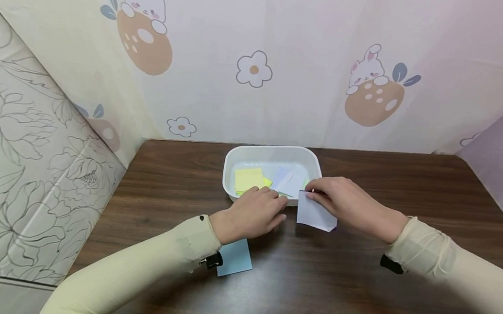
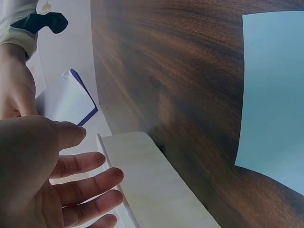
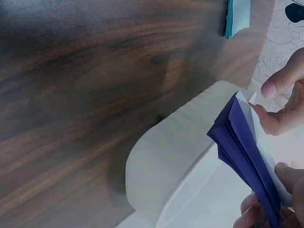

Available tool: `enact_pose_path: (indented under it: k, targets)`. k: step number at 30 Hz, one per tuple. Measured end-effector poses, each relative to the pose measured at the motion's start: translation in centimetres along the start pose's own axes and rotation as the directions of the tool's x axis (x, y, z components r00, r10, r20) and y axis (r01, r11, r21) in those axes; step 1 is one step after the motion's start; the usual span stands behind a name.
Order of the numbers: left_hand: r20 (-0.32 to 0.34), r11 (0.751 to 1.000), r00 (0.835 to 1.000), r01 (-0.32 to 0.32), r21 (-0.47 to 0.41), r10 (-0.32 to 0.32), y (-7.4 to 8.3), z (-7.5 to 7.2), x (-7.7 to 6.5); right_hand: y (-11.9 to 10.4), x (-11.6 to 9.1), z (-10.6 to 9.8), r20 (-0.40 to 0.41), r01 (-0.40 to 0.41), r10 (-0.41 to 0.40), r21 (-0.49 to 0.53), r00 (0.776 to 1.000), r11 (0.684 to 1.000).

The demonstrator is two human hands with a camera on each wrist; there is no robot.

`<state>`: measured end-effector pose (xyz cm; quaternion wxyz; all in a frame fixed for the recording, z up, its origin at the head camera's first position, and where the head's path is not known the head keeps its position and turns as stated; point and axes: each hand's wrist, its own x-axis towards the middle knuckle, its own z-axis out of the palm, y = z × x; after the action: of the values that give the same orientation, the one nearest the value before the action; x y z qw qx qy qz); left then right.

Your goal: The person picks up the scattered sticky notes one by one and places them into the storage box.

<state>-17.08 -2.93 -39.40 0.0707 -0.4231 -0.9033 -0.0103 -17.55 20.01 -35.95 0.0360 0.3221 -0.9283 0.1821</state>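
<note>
My right hand (image 1: 346, 202) pinches a pad of purple sticky notes (image 3: 242, 147) by its upper edge, at the front right corner of a white plastic basin (image 1: 273, 152). A pale lilac face of the pad (image 1: 315, 214) shows in the head view; one lower corner curls. In the right wrist view its purple sheets fan slightly apart. My left hand (image 1: 254, 213), fingers loosely bent with nothing in them, hovers by the basin's front rim, left of the pad. Inside the basin lie yellow sticky notes (image 1: 248, 178) and pale lilac pieces (image 1: 284, 180).
A light blue sticky-note pad (image 1: 235, 260) lies on the dark wooden table (image 1: 179, 181) below my left wrist, partly covered by it. Behind the table hangs a curtain (image 1: 300, 82) with rabbit prints. Another patterned cloth (image 1: 28, 161) hangs at the left.
</note>
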Motion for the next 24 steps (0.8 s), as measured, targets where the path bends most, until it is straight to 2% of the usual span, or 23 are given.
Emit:
enact_pose_path:
  k: [11,24]
  targets:
    - [-0.002,1.000,1.000,0.010,-0.005,-0.010,-0.3,-0.6,0.2,0.6,1.1,-0.4,-0.078,0.048,-0.050,-0.023,0.996,0.999]
    - [-0.039,1.000,0.999,0.028,-0.002,-0.028,-1.1,-0.7,0.8,1.5,1.9,-0.5,-0.064,0.021,-0.022,-0.017,0.998,1.000]
